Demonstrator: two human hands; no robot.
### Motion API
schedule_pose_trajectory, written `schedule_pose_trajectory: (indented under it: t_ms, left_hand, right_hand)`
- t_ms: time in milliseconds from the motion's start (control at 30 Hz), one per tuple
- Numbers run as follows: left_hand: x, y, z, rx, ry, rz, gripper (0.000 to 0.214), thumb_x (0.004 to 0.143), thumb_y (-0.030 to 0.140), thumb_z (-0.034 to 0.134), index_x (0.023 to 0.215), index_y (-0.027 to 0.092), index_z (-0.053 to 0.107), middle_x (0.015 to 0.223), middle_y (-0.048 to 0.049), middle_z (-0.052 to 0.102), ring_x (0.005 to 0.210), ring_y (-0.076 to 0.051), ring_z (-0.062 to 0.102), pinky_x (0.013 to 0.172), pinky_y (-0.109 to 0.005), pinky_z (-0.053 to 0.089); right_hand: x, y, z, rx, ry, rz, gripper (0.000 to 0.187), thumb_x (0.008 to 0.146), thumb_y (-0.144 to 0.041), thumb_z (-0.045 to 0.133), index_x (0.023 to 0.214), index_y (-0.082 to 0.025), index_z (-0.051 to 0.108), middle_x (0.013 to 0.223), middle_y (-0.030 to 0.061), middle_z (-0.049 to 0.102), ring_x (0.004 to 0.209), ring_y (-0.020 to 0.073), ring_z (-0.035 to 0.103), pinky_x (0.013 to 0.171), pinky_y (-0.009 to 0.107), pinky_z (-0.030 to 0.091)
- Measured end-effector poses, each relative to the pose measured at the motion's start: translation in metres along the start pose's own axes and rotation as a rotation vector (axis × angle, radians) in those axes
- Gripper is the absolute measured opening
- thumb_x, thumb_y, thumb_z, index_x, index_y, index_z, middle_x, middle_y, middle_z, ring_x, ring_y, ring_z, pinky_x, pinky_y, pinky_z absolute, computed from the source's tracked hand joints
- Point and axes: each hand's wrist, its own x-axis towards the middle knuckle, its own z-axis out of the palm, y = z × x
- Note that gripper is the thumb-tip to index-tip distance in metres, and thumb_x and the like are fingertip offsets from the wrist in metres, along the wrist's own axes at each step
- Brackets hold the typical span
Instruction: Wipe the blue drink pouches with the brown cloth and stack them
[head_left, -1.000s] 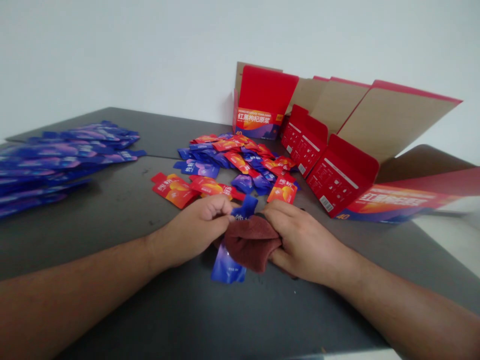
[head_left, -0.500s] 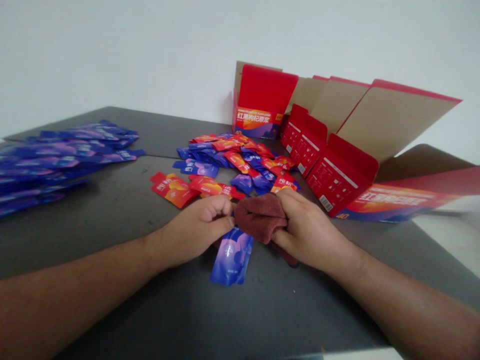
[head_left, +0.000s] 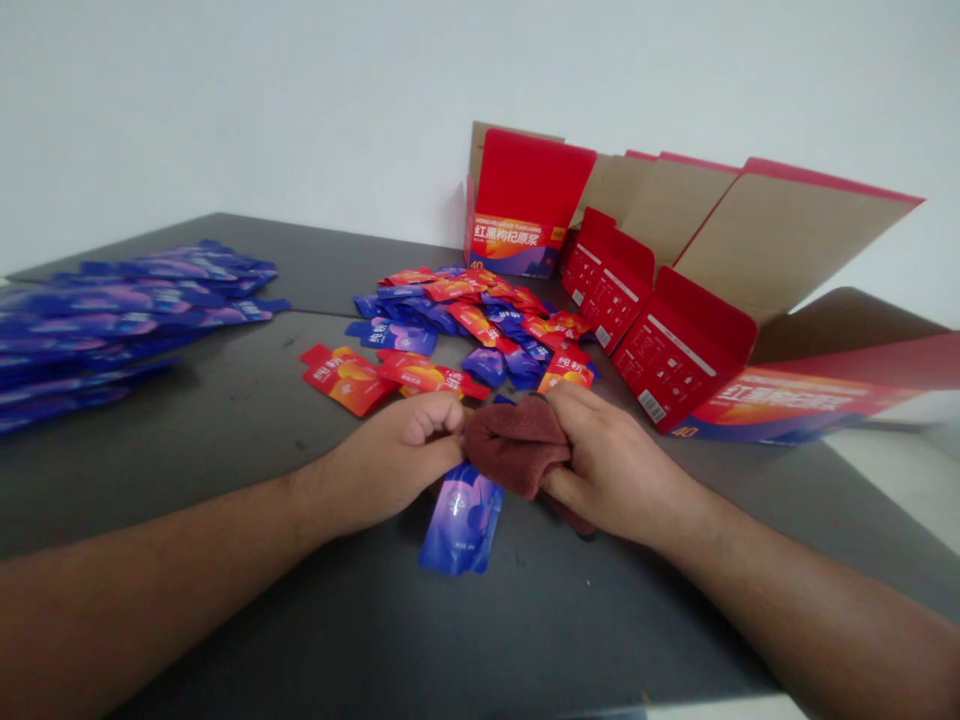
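Observation:
My left hand (head_left: 420,440) is closed, thumb and fingers pinching the upper left side of a blue-purple sachet (head_left: 461,520). More than one sachet edge shows there, so a second may lie behind it. My right hand (head_left: 607,455) grips a folded brown cloth (head_left: 517,445), which lies against the sachet and covers much of its upper part. Just beyond my hands are red-orange sachets (head_left: 345,378) and a mixed heap of red and blue sachets (head_left: 472,310).
Stacked blue sachets (head_left: 127,320) lie along the left of the dark table (head_left: 337,640). Red open-flapped cartons (head_left: 660,350) stand in a row on the right, and another printed carton (head_left: 517,240) is at the back near the white wall.
The cloth in my right hand has shifted slightly left and down over the sachet. My left hand keeps its pinch almost in place.

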Motion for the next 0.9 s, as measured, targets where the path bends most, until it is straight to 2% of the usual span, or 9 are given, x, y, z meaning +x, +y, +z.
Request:
schedule_pose_trajectory:
  t_ms: [100,233,333,500,700,767,900]
  left_hand:
    - [0.000,0.001,0.001,-0.032,-0.004,0.007,0.024,0.094,0.039,0.064,0.081,0.019,0.060,0.077,0.0009,0.065,0.068,-0.013,0.055,0.061,-0.025,0.044]
    - [0.000,0.002,0.001,-0.027,0.005,-0.012,0.024,0.094,0.040,0.063,0.084,0.019,0.061,0.078,0.0002,0.066,0.067,-0.013,0.054,0.060,-0.026,0.043]
    - [0.001,0.002,0.001,-0.033,0.004,-0.004,0.023,0.094,0.039,0.063,0.083,0.019,0.060,0.078,0.0003,0.065,0.067,-0.013,0.054,0.060,-0.025,0.043]
    - [0.002,0.002,0.000,-0.020,0.030,0.056,0.020,0.094,0.031,0.060,0.078,0.019,0.056,0.072,0.0030,0.057,0.064,-0.011,0.048,0.057,-0.023,0.040]
    - [0.001,0.004,0.001,-0.026,0.049,0.013,0.019,0.093,0.031,0.061,0.077,0.020,0.056,0.068,0.0035,0.056,0.060,-0.011,0.047,0.054,-0.023,0.038]
    - [0.001,0.004,0.001,-0.016,0.054,0.031,0.019,0.093,0.030,0.060,0.077,0.020,0.056,0.068,0.0033,0.056,0.060,-0.011,0.046,0.055,-0.023,0.038]
    - [0.002,0.003,0.000,0.012,0.046,0.071,0.019,0.093,0.032,0.060,0.079,0.020,0.055,0.071,0.0027,0.056,0.063,-0.012,0.047,0.057,-0.024,0.039]
  right_hand:
    - [-0.001,-0.002,0.000,0.011,-0.033,-0.037,0.020,0.079,-0.011,0.062,0.093,-0.023,0.052,0.094,0.0030,0.060,0.085,0.0196,0.059,0.073,0.031,0.047]
    - [0.001,-0.002,-0.001,0.002,0.017,0.018,0.020,0.079,-0.011,0.062,0.094,-0.022,0.053,0.095,0.0043,0.061,0.088,0.0210,0.059,0.077,0.033,0.048]
    - [0.000,-0.003,0.000,0.003,-0.005,0.020,0.018,0.079,-0.011,0.062,0.091,-0.021,0.053,0.094,0.0040,0.061,0.087,0.0205,0.059,0.075,0.032,0.048]
    - [-0.003,-0.008,0.000,0.051,-0.148,-0.159,0.017,0.084,-0.012,0.064,0.096,-0.021,0.057,0.095,0.0025,0.061,0.089,0.0191,0.059,0.076,0.030,0.048]
    - [-0.003,-0.006,0.001,0.004,-0.071,-0.051,0.018,0.082,-0.013,0.065,0.098,-0.019,0.058,0.100,0.0057,0.063,0.092,0.0212,0.060,0.080,0.034,0.050]
    - [-0.004,-0.009,0.002,0.026,-0.085,-0.088,0.019,0.083,-0.012,0.065,0.099,-0.020,0.059,0.103,0.0058,0.065,0.095,0.0214,0.061,0.081,0.033,0.051]
    - [-0.006,-0.017,0.002,0.101,-0.196,-0.232,0.027,0.089,-0.013,0.064,0.115,-0.021,0.061,0.113,0.0055,0.067,0.101,0.0194,0.063,0.086,0.031,0.052]
